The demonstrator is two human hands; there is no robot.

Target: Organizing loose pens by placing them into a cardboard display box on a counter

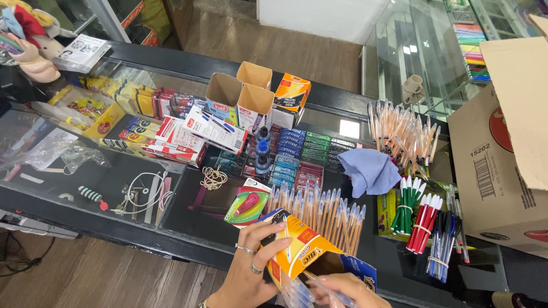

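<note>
Box (297,245): orange card, light, crushable — hold by side walls.
Left hand (251,268): fingers wrapped on box, at its 9 o'clock.
Right hand (348,288): fingers curled, pinching pens (311,282) — slippery.

Left hand (251,268) fingers curled, ringed; right hand (348,288) fingers extended.

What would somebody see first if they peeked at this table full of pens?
Probably the bright orange and yellow pen box at the bottom middle, held open in the left hand while the right hand touches pens at its mouth. Just behind it, a row of orange-barrelled pens lies on the glass counter, and a blue cloth sits to the right.
</note>
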